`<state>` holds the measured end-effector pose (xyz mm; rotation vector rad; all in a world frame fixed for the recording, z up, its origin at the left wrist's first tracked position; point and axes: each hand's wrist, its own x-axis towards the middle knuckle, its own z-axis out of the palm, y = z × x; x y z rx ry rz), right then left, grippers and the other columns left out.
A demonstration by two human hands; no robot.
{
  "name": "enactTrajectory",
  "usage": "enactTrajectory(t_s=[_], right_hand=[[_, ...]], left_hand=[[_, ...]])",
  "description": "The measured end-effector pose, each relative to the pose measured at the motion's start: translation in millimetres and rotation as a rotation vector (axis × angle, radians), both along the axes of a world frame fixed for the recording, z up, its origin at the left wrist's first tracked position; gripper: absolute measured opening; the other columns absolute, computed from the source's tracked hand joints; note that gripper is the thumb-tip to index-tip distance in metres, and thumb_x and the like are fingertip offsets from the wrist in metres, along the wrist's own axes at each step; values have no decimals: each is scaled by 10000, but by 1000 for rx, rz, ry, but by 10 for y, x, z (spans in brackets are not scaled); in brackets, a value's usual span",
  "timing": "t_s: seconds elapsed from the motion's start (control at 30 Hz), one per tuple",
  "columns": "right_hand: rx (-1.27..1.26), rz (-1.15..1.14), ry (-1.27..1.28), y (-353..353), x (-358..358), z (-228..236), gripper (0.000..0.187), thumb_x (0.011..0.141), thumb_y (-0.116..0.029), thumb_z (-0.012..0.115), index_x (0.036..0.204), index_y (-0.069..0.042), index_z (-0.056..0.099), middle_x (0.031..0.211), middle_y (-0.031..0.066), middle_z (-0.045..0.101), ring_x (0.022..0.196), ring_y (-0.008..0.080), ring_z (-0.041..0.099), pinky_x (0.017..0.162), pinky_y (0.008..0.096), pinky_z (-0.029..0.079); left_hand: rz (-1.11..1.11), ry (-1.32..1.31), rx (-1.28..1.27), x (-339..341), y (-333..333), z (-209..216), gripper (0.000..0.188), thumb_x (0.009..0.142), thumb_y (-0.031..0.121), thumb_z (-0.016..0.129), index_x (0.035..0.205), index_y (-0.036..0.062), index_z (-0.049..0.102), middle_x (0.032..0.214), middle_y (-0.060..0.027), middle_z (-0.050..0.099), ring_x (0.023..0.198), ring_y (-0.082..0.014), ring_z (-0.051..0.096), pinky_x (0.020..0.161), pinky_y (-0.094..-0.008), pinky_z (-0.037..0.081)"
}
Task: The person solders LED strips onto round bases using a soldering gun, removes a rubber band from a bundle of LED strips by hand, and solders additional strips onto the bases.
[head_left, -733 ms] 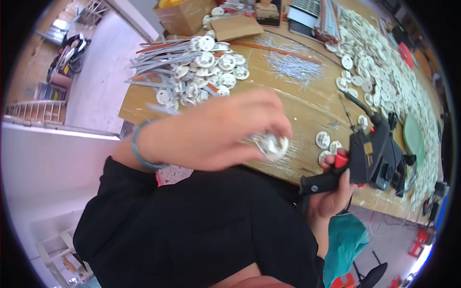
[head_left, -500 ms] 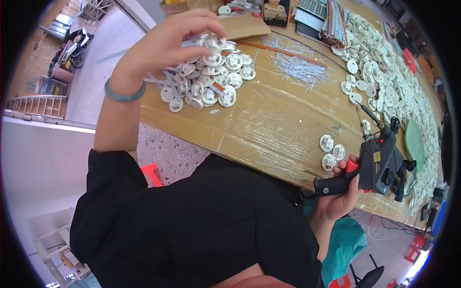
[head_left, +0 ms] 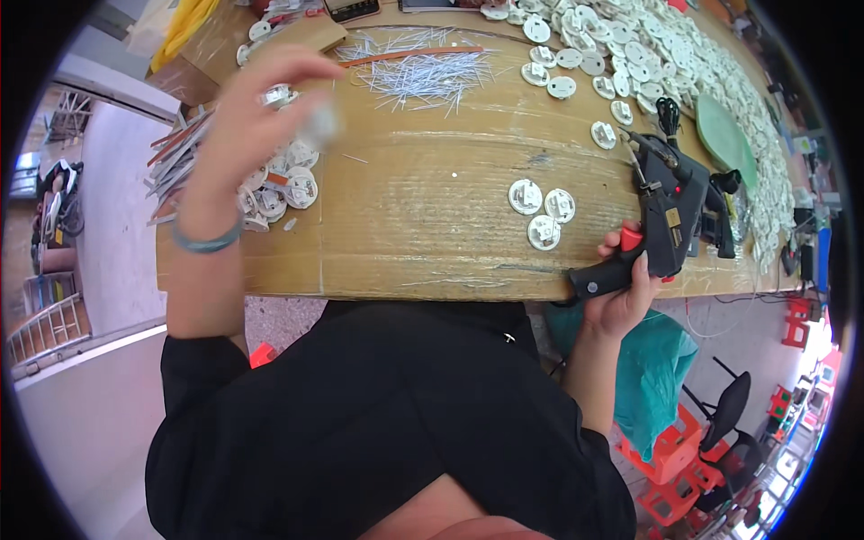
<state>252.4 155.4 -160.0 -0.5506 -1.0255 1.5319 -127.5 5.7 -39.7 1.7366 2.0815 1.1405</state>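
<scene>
Left hand: raised over heap of white round discs at worktop left edge, fingers pinching one small disc. Centre: loose pale wire pieces; three discs just beside gun. Right hand: fingers clenched around black glue gun, red trigger, resting on worktop edge.
</scene>
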Motion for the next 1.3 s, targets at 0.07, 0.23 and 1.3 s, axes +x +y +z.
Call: enactTrajectory(t_s=[0.07,0.23,1.3], right_hand=[[13,13,6,9,-11,12,443,958,-125,504,1340,81,415,1213,247,560,941,283,650,777,362,561],[35,51,-4,-11,31,5,449,962,-116,489,1355,79,396,1219,250,559,945,286,646,774,360,561],[-15,74,88,4,54,5,430,931,-94,488,1320,78,422,1184,251,576,915,291,666,753,377,569]], left_hand=[[-176,-25,-71,175,377,-233,148,849,47,641,985,-2,673,984,-58,653,936,-169,616,869,-303,484],[117,298,35,-19,1206,-698,149,842,76,658,980,28,689,911,-111,675,842,-250,652,753,-350,521],[-185,283,-254,1409,990,-486,519,791,498,739,1014,38,649,791,-121,636,741,-307,634,654,-392,491]])
